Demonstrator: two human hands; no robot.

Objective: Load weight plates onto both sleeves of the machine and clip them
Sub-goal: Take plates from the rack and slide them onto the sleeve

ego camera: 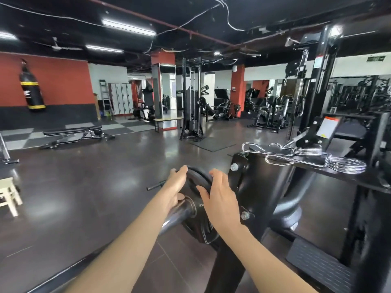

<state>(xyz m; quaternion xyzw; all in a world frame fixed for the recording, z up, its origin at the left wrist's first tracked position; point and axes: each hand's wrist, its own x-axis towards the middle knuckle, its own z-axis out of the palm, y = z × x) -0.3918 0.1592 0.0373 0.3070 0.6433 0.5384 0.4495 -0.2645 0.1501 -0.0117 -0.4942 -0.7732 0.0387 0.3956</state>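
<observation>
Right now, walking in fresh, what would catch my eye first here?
Most likely the two bare hands in the foreground: the left hand and right hand both rest on a black weight plate that sits on the machine's sleeve. Just right of them, shiny spring clips lie on the machine's frame. Far left, a black punching bag hangs against a red wall.

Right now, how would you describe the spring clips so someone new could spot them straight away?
Start at the black machine on the right, where both hands press a weight plate onto its sleeve. Look up and right to the flat black ledge on the frame. The spring clips lie there: two shiny chrome wire coils with long handles, the only bright metal among black parts.
</observation>
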